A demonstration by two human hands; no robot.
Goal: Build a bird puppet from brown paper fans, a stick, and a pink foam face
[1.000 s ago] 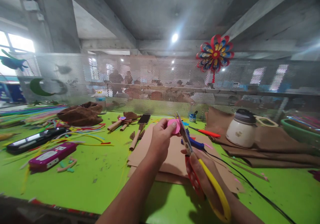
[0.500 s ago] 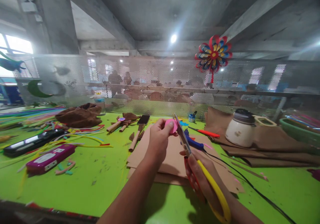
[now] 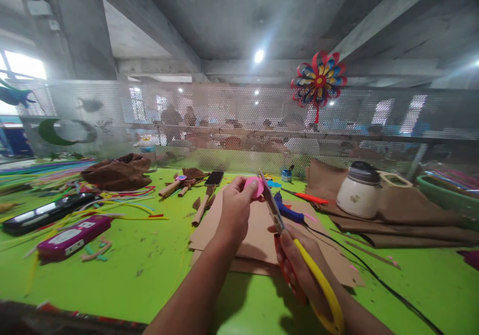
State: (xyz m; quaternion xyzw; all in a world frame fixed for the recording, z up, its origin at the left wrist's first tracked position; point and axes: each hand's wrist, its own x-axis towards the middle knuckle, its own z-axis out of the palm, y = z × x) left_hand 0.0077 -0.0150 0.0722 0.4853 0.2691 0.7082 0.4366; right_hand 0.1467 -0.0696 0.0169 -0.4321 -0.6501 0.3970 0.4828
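Between the thumb and fingers of my left hand (image 3: pixel 237 205) is a small pink paper piece (image 3: pixel 254 188) with a rounded outline. My right hand (image 3: pixel 297 255) grips a pair of scissors (image 3: pixel 275 210) with yellow and red handles. Their blades point up and away, right at the paper's right edge. Under both hands lie sheets of brown cardboard (image 3: pixel 213 230). A blue glue gun (image 3: pixel 290 213) rests just beyond the scissors, its black cord running to the lower right.
Left on the green table (image 3: pixel 149 290) are a purple box (image 3: pixel 73 238), a long black device (image 3: pixel 48 213) and coloured strips. A phone (image 3: pixel 214 178) lies behind my left hand. At right stand a white jar (image 3: pixel 358 190), brown cloth (image 3: pixel 419 215) and a green basin (image 3: pixel 445 198).
The pink paper has turned slightly and shows a rounder edge beside the blades. Both hands stay in nearly the same place.
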